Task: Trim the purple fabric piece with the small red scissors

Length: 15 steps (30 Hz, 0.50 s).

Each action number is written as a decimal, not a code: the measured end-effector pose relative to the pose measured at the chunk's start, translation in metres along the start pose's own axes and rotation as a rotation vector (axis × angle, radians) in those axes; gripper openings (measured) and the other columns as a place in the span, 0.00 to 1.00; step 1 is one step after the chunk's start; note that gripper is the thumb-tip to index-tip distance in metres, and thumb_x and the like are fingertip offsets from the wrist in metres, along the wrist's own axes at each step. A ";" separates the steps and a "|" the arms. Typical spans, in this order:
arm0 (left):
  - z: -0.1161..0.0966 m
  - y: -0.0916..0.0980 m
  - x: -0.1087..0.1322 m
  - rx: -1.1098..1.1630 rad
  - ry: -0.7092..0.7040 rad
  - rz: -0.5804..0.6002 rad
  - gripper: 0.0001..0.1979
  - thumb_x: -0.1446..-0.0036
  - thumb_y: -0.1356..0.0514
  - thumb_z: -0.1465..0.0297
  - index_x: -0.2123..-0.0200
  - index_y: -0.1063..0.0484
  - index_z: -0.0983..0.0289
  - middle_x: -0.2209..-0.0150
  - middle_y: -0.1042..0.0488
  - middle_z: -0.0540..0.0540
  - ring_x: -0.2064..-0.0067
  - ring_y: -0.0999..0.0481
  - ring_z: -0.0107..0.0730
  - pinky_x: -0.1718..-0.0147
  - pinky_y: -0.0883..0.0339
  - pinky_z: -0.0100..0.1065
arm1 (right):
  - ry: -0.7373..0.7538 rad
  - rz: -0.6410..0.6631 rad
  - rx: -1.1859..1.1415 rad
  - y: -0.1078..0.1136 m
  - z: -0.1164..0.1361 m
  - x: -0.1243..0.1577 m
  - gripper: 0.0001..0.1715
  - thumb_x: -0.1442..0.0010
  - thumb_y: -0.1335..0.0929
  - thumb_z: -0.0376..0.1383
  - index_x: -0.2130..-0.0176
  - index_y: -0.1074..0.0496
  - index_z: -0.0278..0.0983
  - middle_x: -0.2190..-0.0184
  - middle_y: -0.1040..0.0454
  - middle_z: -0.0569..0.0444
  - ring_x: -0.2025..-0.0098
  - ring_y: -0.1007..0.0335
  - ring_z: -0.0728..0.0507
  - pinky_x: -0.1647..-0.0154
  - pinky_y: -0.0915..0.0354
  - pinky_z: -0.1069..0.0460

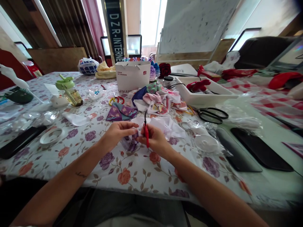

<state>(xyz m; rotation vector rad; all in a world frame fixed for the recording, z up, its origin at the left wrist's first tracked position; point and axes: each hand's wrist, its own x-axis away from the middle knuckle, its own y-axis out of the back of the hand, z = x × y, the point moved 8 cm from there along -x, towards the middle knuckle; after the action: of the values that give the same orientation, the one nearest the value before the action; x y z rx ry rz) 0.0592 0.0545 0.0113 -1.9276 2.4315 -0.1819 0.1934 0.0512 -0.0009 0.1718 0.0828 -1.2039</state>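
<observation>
My right hand [156,140] is closed around red-handled scissors [147,137], their dark blades pointing up and away from me. From the left, my left hand [115,134] pinches a purple patterned piece of fabric [132,144] that hangs between the two hands. The fingertips of both hands nearly meet at this fabric, and some of it is hidden behind them. White fabric [174,126] lies crumpled just beyond the hands. Farther back are a folded purple-and-blue cloth [121,112] and a heap of printed cloth pieces [161,101].
Yellow-and-red-handled scissors [116,101] lie behind the purple cloth. At right are black scissors [211,115], a bagged white spool [206,143] and a black flat case [260,149]. A tape roll [51,136] sits left. A white paper bag [132,77] and white tray [201,97] stand behind.
</observation>
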 end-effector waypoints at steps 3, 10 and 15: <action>-0.008 0.004 -0.008 0.153 -0.002 -0.088 0.12 0.60 0.28 0.72 0.68 0.20 0.67 0.73 0.22 0.51 0.73 0.26 0.22 0.70 0.31 0.25 | 0.013 0.022 -0.047 -0.004 0.003 0.001 0.20 0.54 0.24 0.40 0.73 0.38 0.37 0.78 0.40 0.63 0.75 0.47 0.51 0.74 0.46 0.55; -0.057 0.009 -0.041 0.068 -0.120 -0.111 0.12 0.60 0.30 0.75 0.67 0.23 0.69 0.73 0.24 0.51 0.73 0.27 0.23 0.71 0.32 0.26 | 0.072 -0.030 -0.060 0.002 0.016 0.001 0.18 0.54 0.24 0.39 0.73 0.36 0.37 0.78 0.38 0.62 0.77 0.44 0.51 0.75 0.44 0.54; -0.097 0.006 -0.060 -0.194 -0.260 -0.057 0.08 0.55 0.33 0.79 0.68 0.24 0.70 0.77 0.26 0.49 0.76 0.28 0.22 0.73 0.34 0.26 | 0.131 -0.234 0.049 0.024 0.025 0.002 0.16 0.53 0.25 0.39 0.72 0.36 0.38 0.76 0.36 0.61 0.76 0.43 0.51 0.75 0.42 0.54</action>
<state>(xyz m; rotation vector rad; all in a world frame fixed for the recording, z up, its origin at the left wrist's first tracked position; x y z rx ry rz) 0.0579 0.1206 0.1039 -1.9516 2.2978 0.2964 0.2160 0.0532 0.0257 0.2901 0.1921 -1.4284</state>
